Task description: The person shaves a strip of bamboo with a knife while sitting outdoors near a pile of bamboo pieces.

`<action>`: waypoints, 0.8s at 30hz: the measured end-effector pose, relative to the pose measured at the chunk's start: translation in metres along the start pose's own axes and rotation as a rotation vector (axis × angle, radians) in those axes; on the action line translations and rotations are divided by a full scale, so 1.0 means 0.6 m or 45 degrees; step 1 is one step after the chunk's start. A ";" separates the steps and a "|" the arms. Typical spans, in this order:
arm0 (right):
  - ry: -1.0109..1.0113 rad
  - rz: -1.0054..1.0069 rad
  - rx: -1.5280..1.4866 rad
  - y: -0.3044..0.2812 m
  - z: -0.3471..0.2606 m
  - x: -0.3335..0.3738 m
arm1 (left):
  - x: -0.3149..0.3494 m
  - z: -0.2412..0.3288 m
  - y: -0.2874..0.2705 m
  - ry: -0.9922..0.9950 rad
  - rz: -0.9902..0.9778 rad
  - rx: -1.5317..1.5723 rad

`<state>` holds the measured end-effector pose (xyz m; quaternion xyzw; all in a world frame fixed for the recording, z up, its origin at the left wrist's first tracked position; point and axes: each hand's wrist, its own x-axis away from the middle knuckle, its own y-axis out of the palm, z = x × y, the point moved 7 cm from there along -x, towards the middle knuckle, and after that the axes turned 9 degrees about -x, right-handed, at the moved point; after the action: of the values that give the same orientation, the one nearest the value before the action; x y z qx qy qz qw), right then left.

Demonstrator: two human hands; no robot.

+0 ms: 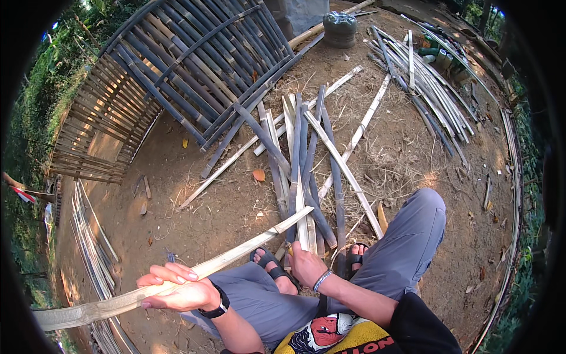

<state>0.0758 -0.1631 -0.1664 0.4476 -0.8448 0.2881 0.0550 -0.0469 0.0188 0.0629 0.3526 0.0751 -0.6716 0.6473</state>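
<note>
My left hand (180,289) is closed round a long, pale split bamboo strip (236,252). The strip slants up from the lower left, its far end above my right hand. My right hand (308,268) is a fist between my knees; what it grips is hidden, though a narrow pale piece (302,227) rises just beyond its knuckles. In front of my feet lies a loose pile of dark and pale bamboo slats (303,147), crossing one another on the ground.
A dark bamboo slat panel (200,59) stands at the far left, with a brown slatted panel (106,124) beside it. Bundled pale strips (436,88) lie at the far right, more strips (91,253) at the left. A dark rounded object (340,29) stands at the back. Shavings (395,159) litter the dirt.
</note>
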 end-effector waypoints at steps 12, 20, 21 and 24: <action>0.081 0.054 -0.011 0.000 0.062 -0.029 | -0.007 -0.003 0.000 -0.025 0.043 -0.021; 0.151 0.064 0.038 -0.003 0.065 -0.041 | -0.007 -0.003 -0.005 -0.058 0.112 -0.069; 0.115 0.059 0.104 -0.007 0.076 -0.045 | -0.007 -0.003 -0.003 -0.056 0.107 -0.068; 0.083 0.003 -0.001 0.022 0.042 -0.028 | -0.008 -0.001 -0.011 -0.027 0.072 -0.056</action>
<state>0.0795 -0.1585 -0.1987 0.4371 -0.8431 0.3022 0.0826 -0.0530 0.0244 0.0628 0.3331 0.0730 -0.6549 0.6744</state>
